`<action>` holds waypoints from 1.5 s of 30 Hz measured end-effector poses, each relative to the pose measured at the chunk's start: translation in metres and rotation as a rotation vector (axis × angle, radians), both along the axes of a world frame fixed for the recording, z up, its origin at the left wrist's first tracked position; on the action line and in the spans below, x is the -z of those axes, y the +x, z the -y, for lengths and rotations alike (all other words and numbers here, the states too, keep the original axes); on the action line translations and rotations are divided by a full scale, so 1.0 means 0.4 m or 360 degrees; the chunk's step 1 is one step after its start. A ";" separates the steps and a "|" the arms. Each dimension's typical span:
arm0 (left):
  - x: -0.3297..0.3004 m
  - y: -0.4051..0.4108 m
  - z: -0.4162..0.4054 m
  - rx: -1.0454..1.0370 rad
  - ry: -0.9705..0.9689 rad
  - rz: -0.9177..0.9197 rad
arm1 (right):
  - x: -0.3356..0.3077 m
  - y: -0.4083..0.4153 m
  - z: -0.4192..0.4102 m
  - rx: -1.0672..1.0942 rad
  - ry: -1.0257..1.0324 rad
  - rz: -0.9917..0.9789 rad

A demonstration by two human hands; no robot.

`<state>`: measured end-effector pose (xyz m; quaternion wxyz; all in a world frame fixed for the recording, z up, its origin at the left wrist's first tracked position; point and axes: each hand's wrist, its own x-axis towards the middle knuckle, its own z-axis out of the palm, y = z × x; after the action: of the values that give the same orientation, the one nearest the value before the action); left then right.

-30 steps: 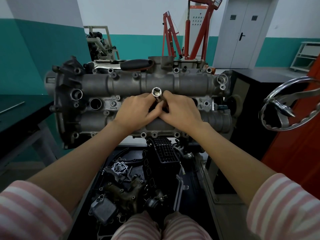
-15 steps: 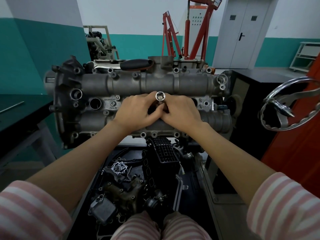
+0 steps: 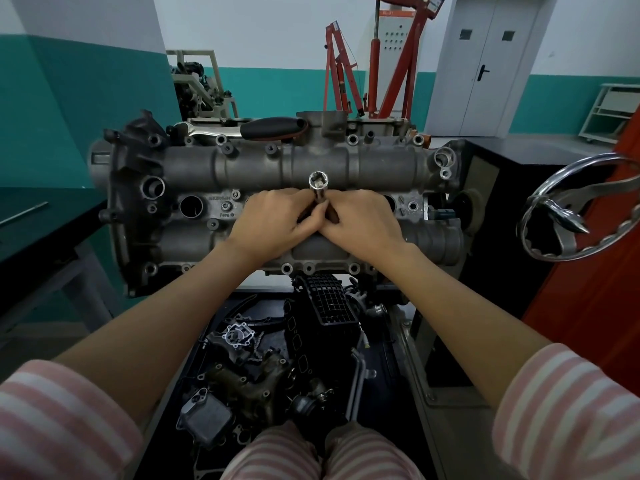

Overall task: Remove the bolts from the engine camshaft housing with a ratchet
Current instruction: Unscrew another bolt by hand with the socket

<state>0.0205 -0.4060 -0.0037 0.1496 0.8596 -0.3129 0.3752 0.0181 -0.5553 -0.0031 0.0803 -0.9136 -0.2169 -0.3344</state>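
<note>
Socket (image 3: 318, 183) stands upright between both hands — left hand (image 3: 273, 225), right hand (image 3: 363, 226) — gripping it.

Both the left hand (image 3: 273, 225) and right hand (image 3: 363, 225) gripped an upright socket (image 3: 318, 183) over the middle of the camshaft housing (image 3: 249, 168).

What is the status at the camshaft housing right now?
Left hand, right hand: both grip the chrome deep socket. Grey cast-metal camshaft housing bolts remain. Ratchet handle idle behind.
</note>
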 end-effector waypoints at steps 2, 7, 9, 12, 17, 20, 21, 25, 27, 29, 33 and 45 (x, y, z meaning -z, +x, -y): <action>0.000 -0.001 0.001 0.0008 -0.0005 0.0005 | 0.001 -0.001 0.002 -0.0014 0.0008 -0.0005; -0.001 -0.003 0.004 -0.0005 -0.0032 0.0020 | 0.001 0.000 0.002 -0.0021 -0.0045 -0.0005; -0.001 0.000 0.003 -0.0022 -0.0009 0.0018 | 0.000 -0.001 0.002 -0.0048 -0.0040 0.0001; 0.001 0.003 0.003 -0.0044 -0.0011 0.0037 | -0.002 -0.007 0.002 -0.0081 -0.0004 0.0001; 0.002 0.005 0.002 -0.0022 -0.0031 0.0013 | -0.001 -0.001 0.003 -0.0072 0.0035 -0.0037; 0.003 0.007 -0.001 -0.0018 -0.0009 0.0010 | 0.001 0.005 0.003 -0.0035 0.0026 -0.0046; 0.003 0.007 -0.001 -0.0015 -0.0006 0.0013 | 0.002 0.005 0.003 -0.0025 0.0031 -0.0033; 0.002 0.004 -0.002 0.0019 -0.0040 0.0005 | 0.005 0.003 0.002 -0.0019 0.0013 0.0021; 0.002 0.000 -0.001 0.0042 -0.0050 0.0008 | 0.005 0.003 0.002 -0.0036 -0.0031 0.0022; 0.001 -0.002 0.000 0.0051 -0.0060 0.0027 | 0.005 0.000 0.002 -0.0059 -0.0046 0.0031; 0.001 -0.001 0.000 0.0042 -0.0061 0.0048 | 0.003 -0.009 0.001 -0.0086 -0.0005 0.0012; 0.001 0.004 -0.005 0.0024 -0.0078 -0.0020 | 0.003 -0.004 0.002 -0.0020 -0.0047 0.0041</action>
<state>0.0221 -0.4040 -0.0042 0.1755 0.8557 -0.3090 0.3762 0.0165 -0.5563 -0.0045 0.0659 -0.9089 -0.2286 -0.3425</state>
